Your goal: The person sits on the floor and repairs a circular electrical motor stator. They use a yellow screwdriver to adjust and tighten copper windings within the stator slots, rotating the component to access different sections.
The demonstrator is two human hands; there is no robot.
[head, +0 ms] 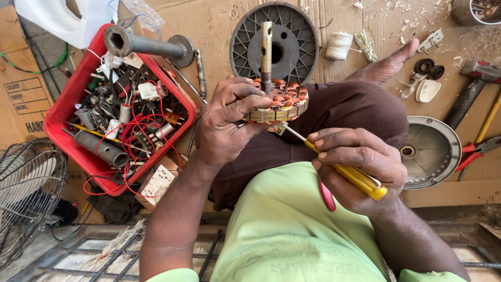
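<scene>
from the head camera, looking down: the left hand is a little to the 10 o'clock side of the middle. its fingers are wrapped tight around a round fan motor core with shiny copper wire coils on top. a metal rod sticks out of the core and points to 12 o'clock. the core sits just above the person's knee, near the middle of the view.

the right hand is at about 4 o'clock from the core. it is closed tight on a screwdriver with a yellow handle. the thin metal tip points to 10 o'clock and touches the bottom edge of the core. a red-handled tool pokes out under this hand too.

at 9 o'clock there is a red tray full of wires and small parts. a thick metal pipe piece lies across its top corner. a wire fan guard is at 8 o'clock.

at 12 o'clock, behind the rod, lies a round grey plastic cover. a ball of white string is just beside it at 1 o'clock. the person's bare foot is near the string.

at 3 o'clock there is a round metal cover. a hammer is at 2 o'clock, and red-handled pliers lie just beside the metal cover. everything rests on brown cardboard.
</scene>
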